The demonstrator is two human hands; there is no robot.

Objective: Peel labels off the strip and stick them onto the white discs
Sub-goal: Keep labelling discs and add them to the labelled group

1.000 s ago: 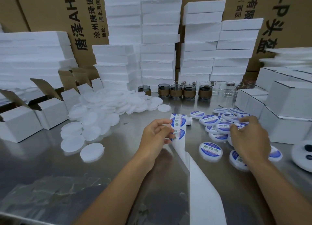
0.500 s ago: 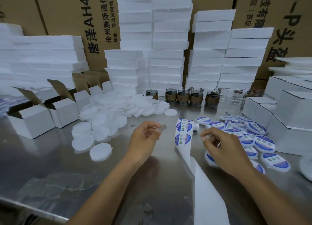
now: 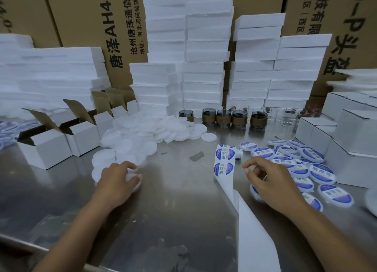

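Note:
A white backing strip (image 3: 224, 175) with round blue-and-white labels (image 3: 223, 168) rises from the steel table (image 3: 179, 210) at centre and trails off toward me. My left hand (image 3: 118, 182) rests on a plain white disc (image 3: 133, 180) at the near edge of the heap of blank discs (image 3: 142, 137), fingers curled around it. My right hand (image 3: 269, 182) hovers just right of the strip, thumb and forefinger apart, with nothing in it. Labelled discs (image 3: 302, 161) lie scattered at the right, some under my right hand.
Open white cartons (image 3: 47, 149) stand at the left, closed white boxes (image 3: 350, 145) at the right. Brown-banded glass jars (image 3: 240, 118) line the back, in front of tall foam-slab stacks (image 3: 204, 67) and cardboard boxes.
My left hand let go of the strip and swung left down onto a blank disc. My right hand came off the labelled discs toward the strip. The camera shifted, so the scene slid right.

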